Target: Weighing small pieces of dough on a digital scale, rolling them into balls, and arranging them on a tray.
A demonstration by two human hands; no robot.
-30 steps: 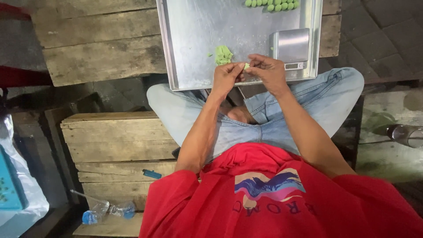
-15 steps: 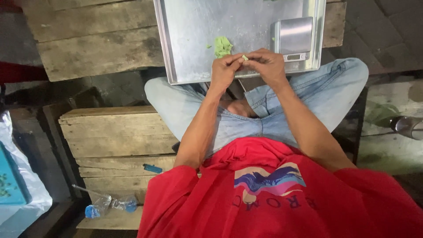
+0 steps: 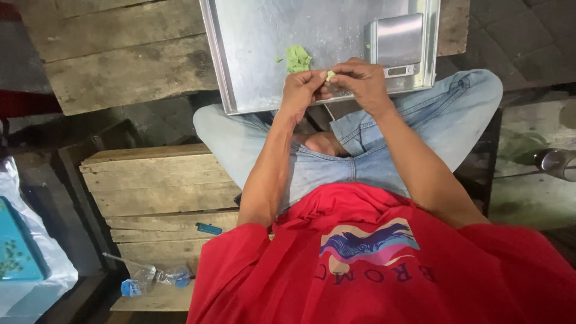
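Green, soft-looking dough bit point(image 3: 330, 74) is pinched between the fingertips of both the left hand point(image 3: 302, 90) and right hand point(image 3: 360, 83), right over the near edge of a shiny metal tray point(image 3: 252, 60); a bigger crumbly green lump point(image 3: 297, 58) sits on the tray just beside them; a small boxy steel scale point(image 3: 396, 45) rests on the tray's right side, rough wooden planks point(image 3: 120, 54) underneath.

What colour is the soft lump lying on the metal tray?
The soft lump on the metal tray is light green, seen in the head view.

green dough point(image 3: 297, 59), silver tray point(image 3: 252, 54), red shirt point(image 3: 384, 270)
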